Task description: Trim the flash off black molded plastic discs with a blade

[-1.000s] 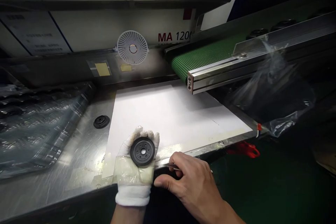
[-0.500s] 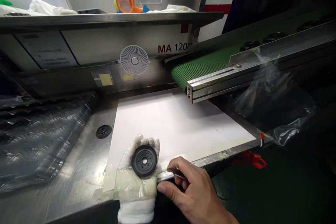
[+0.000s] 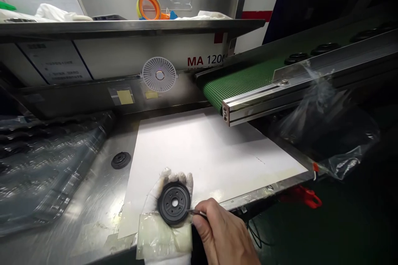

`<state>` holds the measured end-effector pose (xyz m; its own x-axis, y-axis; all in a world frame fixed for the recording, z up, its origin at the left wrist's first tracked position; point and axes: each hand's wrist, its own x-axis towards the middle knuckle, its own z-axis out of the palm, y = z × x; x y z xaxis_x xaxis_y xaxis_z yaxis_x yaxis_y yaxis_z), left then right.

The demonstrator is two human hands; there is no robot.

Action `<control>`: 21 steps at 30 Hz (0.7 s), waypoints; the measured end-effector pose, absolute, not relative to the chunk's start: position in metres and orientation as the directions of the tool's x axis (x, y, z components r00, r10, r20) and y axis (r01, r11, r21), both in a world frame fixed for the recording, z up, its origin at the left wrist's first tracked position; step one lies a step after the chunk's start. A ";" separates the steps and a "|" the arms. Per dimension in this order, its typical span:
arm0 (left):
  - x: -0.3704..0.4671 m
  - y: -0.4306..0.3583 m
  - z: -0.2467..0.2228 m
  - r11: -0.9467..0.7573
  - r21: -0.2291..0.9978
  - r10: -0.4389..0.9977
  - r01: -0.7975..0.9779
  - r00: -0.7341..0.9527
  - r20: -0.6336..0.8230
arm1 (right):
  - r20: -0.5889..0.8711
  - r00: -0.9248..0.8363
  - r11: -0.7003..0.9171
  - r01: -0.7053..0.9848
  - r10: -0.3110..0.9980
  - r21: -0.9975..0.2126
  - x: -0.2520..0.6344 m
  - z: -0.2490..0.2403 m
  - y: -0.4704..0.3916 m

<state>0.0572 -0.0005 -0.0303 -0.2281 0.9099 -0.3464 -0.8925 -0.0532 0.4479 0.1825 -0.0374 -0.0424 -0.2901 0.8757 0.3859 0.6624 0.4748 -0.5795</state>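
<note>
Probably the black disc point(image 3: 168, 204) at lower centre is feeling light, firm and rubbery, its rim offering the surest hold. The fingers of the gloved left hand point(image 3: 152, 199) are cradling it, those of the right hand point(image 3: 223, 232) pinching one slim tool point(image 3: 198, 213) at its edge. One other disc point(image 3: 120, 160) is lying on the worktop point(image 3: 93, 201) at left, and at least three are resting on the green belt point(image 3: 244, 78), upper right.
</note>
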 end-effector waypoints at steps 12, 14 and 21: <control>0.049 -0.009 -0.024 0.037 0.403 0.946 -0.914 -0.098 -0.309 | 0.332 -0.271 0.427 0.500 0.903 -0.753 0.210 -0.036 -0.034; 0.049 -0.009 -0.024 0.053 0.380 0.947 -0.924 -0.074 -0.311 | 0.344 -0.219 0.408 0.504 0.913 -0.762 0.222 -0.040 -0.030; 0.050 -0.017 -0.022 0.134 0.303 0.969 -0.944 0.061 -0.239 | 0.163 -0.040 0.167 0.233 0.986 -0.958 0.243 -0.042 -0.021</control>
<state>0.0498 -0.0167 -0.0223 0.0609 0.9691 -0.2392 -0.9435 0.1341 0.3029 0.2434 -0.0211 -0.0419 -0.0395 0.9859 0.1626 0.2326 0.1674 -0.9581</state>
